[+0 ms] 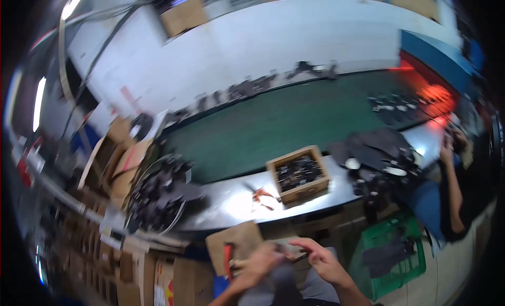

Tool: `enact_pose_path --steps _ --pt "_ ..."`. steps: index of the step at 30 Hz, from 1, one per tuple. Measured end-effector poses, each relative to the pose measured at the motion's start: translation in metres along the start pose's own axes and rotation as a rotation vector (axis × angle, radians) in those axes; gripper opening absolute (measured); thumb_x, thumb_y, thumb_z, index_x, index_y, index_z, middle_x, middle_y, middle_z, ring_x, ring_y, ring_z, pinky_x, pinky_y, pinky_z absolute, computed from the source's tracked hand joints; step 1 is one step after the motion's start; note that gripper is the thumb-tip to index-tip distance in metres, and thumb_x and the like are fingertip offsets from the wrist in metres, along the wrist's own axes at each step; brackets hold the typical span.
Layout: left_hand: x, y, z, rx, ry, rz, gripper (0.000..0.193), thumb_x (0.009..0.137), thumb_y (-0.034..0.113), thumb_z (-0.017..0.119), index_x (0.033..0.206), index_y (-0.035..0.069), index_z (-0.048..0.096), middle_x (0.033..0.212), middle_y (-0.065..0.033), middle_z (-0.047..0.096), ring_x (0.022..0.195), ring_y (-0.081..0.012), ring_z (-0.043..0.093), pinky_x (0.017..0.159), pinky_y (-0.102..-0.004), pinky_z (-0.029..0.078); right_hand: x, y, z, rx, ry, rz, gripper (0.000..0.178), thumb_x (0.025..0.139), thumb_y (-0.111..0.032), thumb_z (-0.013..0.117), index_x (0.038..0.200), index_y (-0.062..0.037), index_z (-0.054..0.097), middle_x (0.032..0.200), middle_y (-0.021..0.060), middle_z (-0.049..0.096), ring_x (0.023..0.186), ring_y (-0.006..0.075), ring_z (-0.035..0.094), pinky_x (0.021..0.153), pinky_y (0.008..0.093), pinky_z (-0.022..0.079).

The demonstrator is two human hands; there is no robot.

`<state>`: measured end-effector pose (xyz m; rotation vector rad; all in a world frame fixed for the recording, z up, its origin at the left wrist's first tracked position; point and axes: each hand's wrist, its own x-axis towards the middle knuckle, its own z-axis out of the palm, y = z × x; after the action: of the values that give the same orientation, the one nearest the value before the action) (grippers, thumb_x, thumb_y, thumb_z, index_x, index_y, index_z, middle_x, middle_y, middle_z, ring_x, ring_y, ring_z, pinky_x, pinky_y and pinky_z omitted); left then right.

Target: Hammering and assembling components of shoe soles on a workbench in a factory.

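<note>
Near the lower edge, my left hand [264,261] is closed around the upper end of a dark grey, limp-looking piece [284,285] that hangs over my lap. My right hand [322,259] is just to its right, index finger stretched toward the left hand and the other fingers partly hidden. Something small and pale shows between the hands, too blurred to name. Left of my left hand, a red-handled tool [229,258] lies against a brown cardboard piece [235,242]. Orange-handled pliers [265,198] rest on the metal table edge [215,206] ahead.
A wooden box [300,193] of small dark parts stands on the metal edge, beside a green conveyor belt [252,130]. Dark pieces fill a round basket [181,208] at left. At right are a dark heap [373,148], a green crate [421,261] and another person [452,195].
</note>
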<state>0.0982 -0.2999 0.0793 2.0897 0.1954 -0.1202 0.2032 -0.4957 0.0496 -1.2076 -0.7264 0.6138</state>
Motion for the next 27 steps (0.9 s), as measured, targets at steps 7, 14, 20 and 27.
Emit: enact_pose_path --steps 7,14,20,27 --pt "0.025 -0.072 -0.258 0.564 1.614 0.254 0.038 0.103 0.033 0.05 0.106 -0.005 0.056 0.102 -0.0168 0.059 0.093 -0.0292 0.057 0.089 -0.0413 0.044 0.037 -0.035 -0.113 -0.612 0.609 -0.194 0.019 0.093 -0.013 0.062 0.106 0.0017 0.065 0.095 0.0147 0.068 0.087 0.0209 0.066 0.079 0.0311 0.051" --pt "0.038 -0.167 -0.363 0.795 1.221 -0.579 0.058 0.092 0.04 0.063 0.136 0.006 0.046 0.137 -0.0181 0.05 0.124 -0.0364 0.049 0.1 -0.0597 0.034 0.072 -0.055 -0.33 -1.718 1.059 0.003 0.033 0.088 -0.029 0.067 0.107 -0.0028 0.063 0.107 0.016 0.06 0.105 0.0336 0.056 0.087 0.0473 0.045" --pt "0.014 -0.135 -0.276 1.066 1.345 -0.449 0.063 0.093 0.035 0.061 0.144 0.007 0.036 0.155 -0.0129 0.029 0.145 -0.0332 0.025 0.112 -0.0588 0.018 0.105 -0.062 -0.366 -1.766 0.44 0.032 0.03 0.082 -0.038 0.071 0.09 -0.0082 0.073 0.104 0.0084 0.064 0.106 0.0303 0.057 0.093 0.0476 0.036" --pt "-0.007 -0.006 -0.132 0.693 0.741 0.317 0.059 0.076 0.006 0.068 0.132 -0.002 0.05 0.14 -0.0198 0.048 0.132 -0.0378 0.042 0.111 -0.0455 0.029 0.144 -0.148 -0.137 -0.72 0.459 -0.196 0.025 0.086 -0.024 0.073 0.091 -0.0002 0.066 0.077 -0.0004 0.061 0.075 0.0086 0.056 0.069 0.0256 0.046"
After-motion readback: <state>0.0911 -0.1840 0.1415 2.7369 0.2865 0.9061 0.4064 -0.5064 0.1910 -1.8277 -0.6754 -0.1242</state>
